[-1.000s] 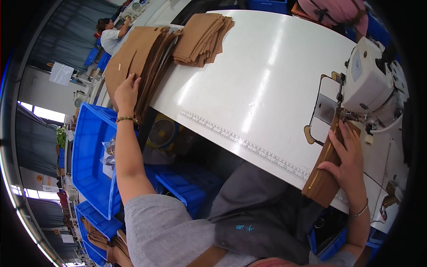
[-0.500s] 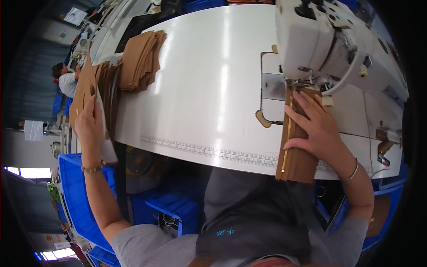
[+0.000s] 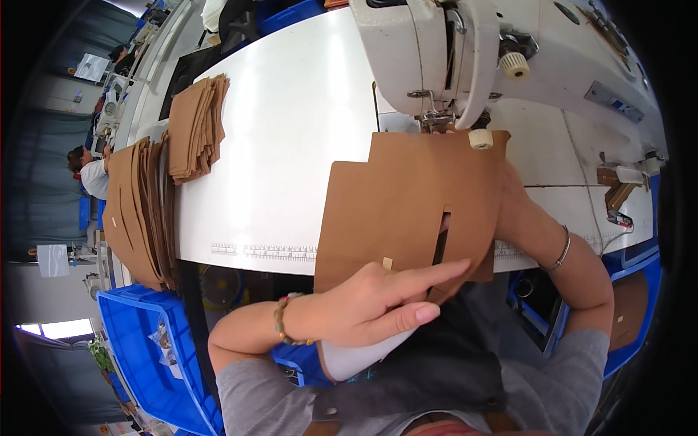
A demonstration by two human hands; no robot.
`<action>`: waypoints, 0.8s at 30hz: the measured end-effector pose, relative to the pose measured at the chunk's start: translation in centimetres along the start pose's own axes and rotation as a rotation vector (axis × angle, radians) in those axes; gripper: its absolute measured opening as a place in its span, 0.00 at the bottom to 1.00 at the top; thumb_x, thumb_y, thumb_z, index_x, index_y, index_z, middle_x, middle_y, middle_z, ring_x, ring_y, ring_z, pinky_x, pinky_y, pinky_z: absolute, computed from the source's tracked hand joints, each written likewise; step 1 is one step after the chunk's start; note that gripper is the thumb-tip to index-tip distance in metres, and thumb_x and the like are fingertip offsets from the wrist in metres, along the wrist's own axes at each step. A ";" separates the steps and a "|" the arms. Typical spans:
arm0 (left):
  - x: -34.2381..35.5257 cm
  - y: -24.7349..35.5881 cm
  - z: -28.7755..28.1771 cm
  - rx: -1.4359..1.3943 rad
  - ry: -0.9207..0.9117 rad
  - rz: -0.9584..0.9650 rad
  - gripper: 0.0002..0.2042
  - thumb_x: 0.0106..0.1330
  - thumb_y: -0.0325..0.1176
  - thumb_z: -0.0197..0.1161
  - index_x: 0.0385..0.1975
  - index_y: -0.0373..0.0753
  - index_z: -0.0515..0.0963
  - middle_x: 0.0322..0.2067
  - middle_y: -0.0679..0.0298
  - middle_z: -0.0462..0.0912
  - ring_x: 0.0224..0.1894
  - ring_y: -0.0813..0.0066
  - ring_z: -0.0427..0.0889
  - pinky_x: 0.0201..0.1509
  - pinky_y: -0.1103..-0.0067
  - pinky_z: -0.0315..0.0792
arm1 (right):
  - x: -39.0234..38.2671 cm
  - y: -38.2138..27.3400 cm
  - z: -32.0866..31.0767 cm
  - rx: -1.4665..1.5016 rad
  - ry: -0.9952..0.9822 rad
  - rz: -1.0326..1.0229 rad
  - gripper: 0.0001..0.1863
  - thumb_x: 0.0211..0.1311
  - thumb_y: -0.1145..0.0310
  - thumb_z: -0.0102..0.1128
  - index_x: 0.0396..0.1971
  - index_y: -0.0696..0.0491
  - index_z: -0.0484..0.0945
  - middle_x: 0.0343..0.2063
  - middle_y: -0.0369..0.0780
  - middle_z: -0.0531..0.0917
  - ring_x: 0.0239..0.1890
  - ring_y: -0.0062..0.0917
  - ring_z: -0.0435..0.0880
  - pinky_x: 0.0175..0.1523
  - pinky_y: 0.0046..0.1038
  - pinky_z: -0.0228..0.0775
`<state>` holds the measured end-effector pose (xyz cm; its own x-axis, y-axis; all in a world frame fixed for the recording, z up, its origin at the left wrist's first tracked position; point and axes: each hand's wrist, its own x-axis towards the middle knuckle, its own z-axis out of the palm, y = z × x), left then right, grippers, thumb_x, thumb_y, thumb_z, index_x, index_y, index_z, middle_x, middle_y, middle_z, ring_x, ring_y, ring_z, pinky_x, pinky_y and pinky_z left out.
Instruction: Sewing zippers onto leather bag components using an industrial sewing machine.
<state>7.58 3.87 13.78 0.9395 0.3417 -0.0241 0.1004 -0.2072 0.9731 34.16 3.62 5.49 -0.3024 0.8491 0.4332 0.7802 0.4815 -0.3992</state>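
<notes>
A large brown panel [image 3: 392,196] with a slot and a small pale tab covers the sewing machine's work area, its far edge close to the presser foot [image 3: 436,120]. Over its near part lies my left hand [image 3: 378,301], gripping it, index finger stretched along the surface and thumb below. The panel's white underside [image 3: 367,356] shows beneath that hand. My right hand [image 3: 512,203] reaches under the panel from the right, most of its fingers hidden. A corner of a brown strip [image 3: 483,272] sticks out below the panel; its zipper is covered.
The white sewing machine [image 3: 414,51] stands over the right of the white table [image 3: 291,131]. At the left lie a stack of brown panels [image 3: 134,211] and a stack of smaller brown pieces [image 3: 193,131]. Blue bins [image 3: 156,349] stand below. Another person [image 3: 93,174] sits far left.
My left hand has brought the brown panel from the left stack over the zipper strip by the machine. The panel now covers the zipper and most of my right hand.
</notes>
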 end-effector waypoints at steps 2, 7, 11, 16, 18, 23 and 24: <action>1.7 -1.9 -1.6 0.269 -0.041 0.172 0.32 0.76 0.40 0.60 0.76 0.36 0.62 0.42 0.52 0.86 0.44 0.56 0.87 0.52 0.64 0.78 | -0.4 0.3 0.1 -0.037 0.024 -0.046 0.26 0.56 0.56 0.71 0.53 0.54 0.84 0.51 0.44 0.86 0.53 0.42 0.85 0.63 0.46 0.73; 4.6 -6.3 -1.5 1.013 0.319 0.199 0.30 0.78 0.43 0.56 0.75 0.36 0.64 0.67 0.51 0.73 0.70 0.53 0.72 0.73 0.56 0.65 | -0.3 0.2 0.0 -0.061 0.030 -0.088 0.24 0.54 0.60 0.70 0.51 0.53 0.84 0.50 0.43 0.86 0.53 0.42 0.84 0.62 0.44 0.73; 4.9 -6.5 -1.0 0.981 0.348 0.024 0.31 0.76 0.41 0.58 0.75 0.36 0.64 0.73 0.50 0.68 0.75 0.48 0.66 0.76 0.53 0.60 | -0.1 0.4 -0.1 -0.113 0.037 -0.179 0.26 0.50 0.59 0.70 0.50 0.54 0.84 0.52 0.45 0.85 0.55 0.42 0.83 0.63 0.46 0.72; 5.9 -6.6 -2.6 0.965 0.295 -0.013 0.28 0.74 0.38 0.60 0.72 0.35 0.67 0.74 0.51 0.68 0.76 0.47 0.65 0.76 0.53 0.61 | 0.0 0.4 -0.3 -0.094 0.021 -0.181 0.27 0.51 0.61 0.70 0.51 0.56 0.83 0.53 0.46 0.84 0.55 0.42 0.82 0.64 0.47 0.71; 6.1 -7.0 -2.9 0.957 0.267 -0.017 0.27 0.74 0.37 0.60 0.71 0.35 0.68 0.74 0.52 0.68 0.76 0.47 0.64 0.76 0.53 0.61 | 0.1 0.4 -0.2 -0.120 0.024 -0.193 0.27 0.52 0.62 0.69 0.53 0.57 0.82 0.53 0.47 0.85 0.54 0.44 0.83 0.64 0.48 0.70; 6.3 -7.6 -2.8 1.047 0.367 0.016 0.25 0.74 0.35 0.59 0.69 0.35 0.69 0.73 0.54 0.69 0.76 0.50 0.65 0.76 0.53 0.61 | -0.2 0.4 0.1 -0.122 0.014 -0.165 0.27 0.53 0.63 0.68 0.53 0.58 0.82 0.52 0.48 0.85 0.53 0.45 0.84 0.65 0.51 0.68; 6.3 -7.6 -2.8 1.045 0.368 0.014 0.25 0.74 0.35 0.59 0.69 0.35 0.69 0.73 0.54 0.69 0.76 0.50 0.65 0.76 0.53 0.61 | -0.2 0.3 0.1 -0.122 0.025 -0.167 0.27 0.53 0.63 0.68 0.54 0.59 0.81 0.52 0.48 0.85 0.53 0.46 0.84 0.65 0.52 0.68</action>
<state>11.82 10.12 6.89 0.8056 0.5488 0.2234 0.4801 -0.8255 0.2966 34.44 3.63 5.19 -0.4206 0.7531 0.5059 0.7813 0.5841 -0.2200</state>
